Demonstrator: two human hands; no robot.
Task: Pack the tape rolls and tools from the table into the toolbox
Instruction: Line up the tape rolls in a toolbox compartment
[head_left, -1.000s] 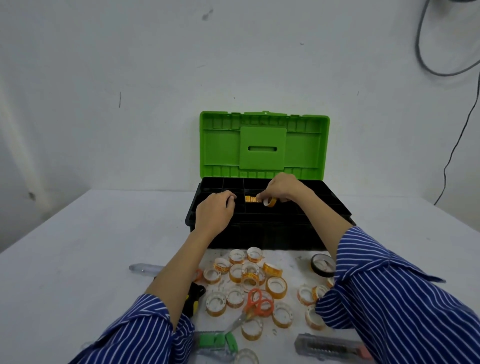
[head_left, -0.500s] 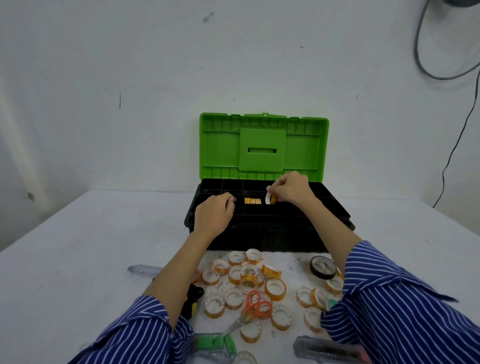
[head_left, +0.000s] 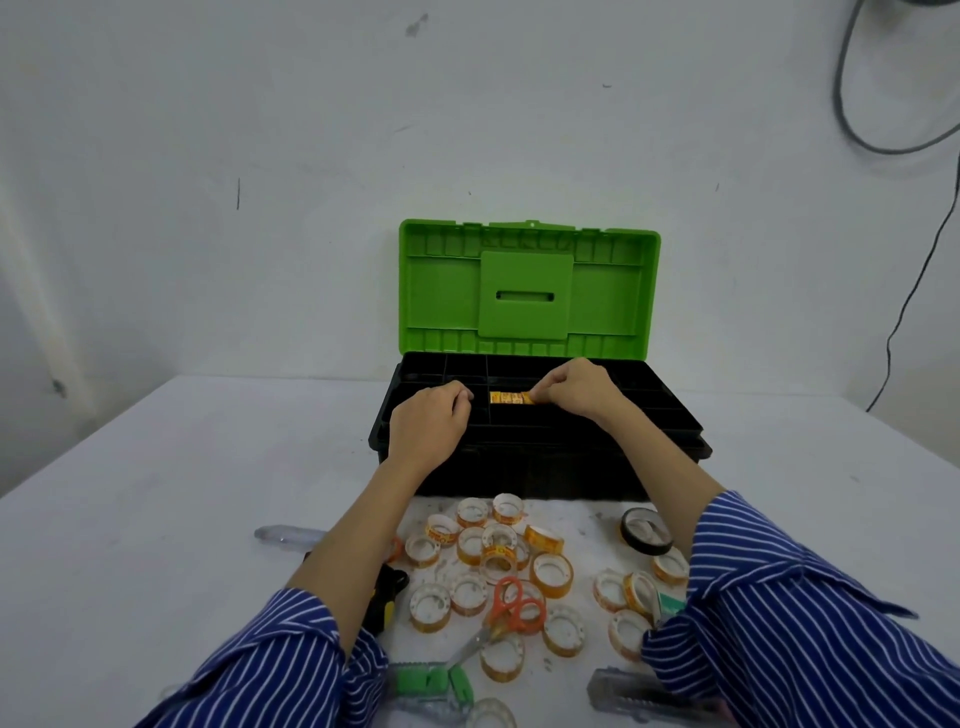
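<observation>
Head view of a white table (head_left: 156, 519) bearing a black plastic toolbox (head_left: 540, 467) whose bright green lid (head_left: 530, 291) stands open and upright against the wall. A black divided tray fills the top of the toolbox; a row of small orange-labelled tape rolls (head_left: 506, 398) stands on edge in one central compartment. The right hand (head_left: 576, 387) hovers over the tray with fingers drawn together, its fingertips pinching the right end of that row, apparently on the outermost roll. The left hand (head_left: 428, 426) rests loosely curled at the tray's front left part; whether it holds anything cannot be told. Both forearms emerge from blue-and-white striped sleeves (head_left: 810, 623). On the table in front of the toolbox lies a scatter of small clear tape rolls with orange cores (head_left: 498, 551), some stacked or overlapping. Among them lie orange-handled scissors (head_left: 511, 608), and a black tape roll (head_left: 645, 531) sits to the right. Near the lower edge lie a green utility knife (head_left: 431, 683) and a grey utility knife (head_left: 639, 693), partly hidden.
</observation>
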